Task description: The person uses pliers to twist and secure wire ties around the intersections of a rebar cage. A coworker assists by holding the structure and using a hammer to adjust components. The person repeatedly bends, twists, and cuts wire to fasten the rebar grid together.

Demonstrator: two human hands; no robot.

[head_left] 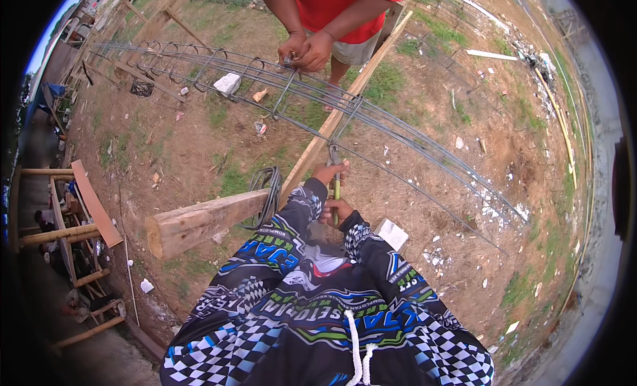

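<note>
Upright in front of me are pincers point(337, 187) with green handles, their jaws at the lower bar of a rebar cage point(282, 97), beside a rectangular stirrup. Lower down, my right hand point(340, 211) is closed around the handles. My left hand point(328, 172) is closed at the upper part of the pincers, just below the bar, its thumb stretched to the right; its other fingers are partly hidden. Across the cage, a person in a red shirt has both hands point(308, 52) together at the top bars, on a small tool I cannot make out clearly.
A wooden rail point(345, 114) runs diagonally under the cage. A thick timber beam point(199, 225) juts left, with a coil of dark wire point(265, 195) hanging at its end. White block pieces point(391, 234) and rubble lie on the dirt. Wooden framing point(74, 237) stands far left.
</note>
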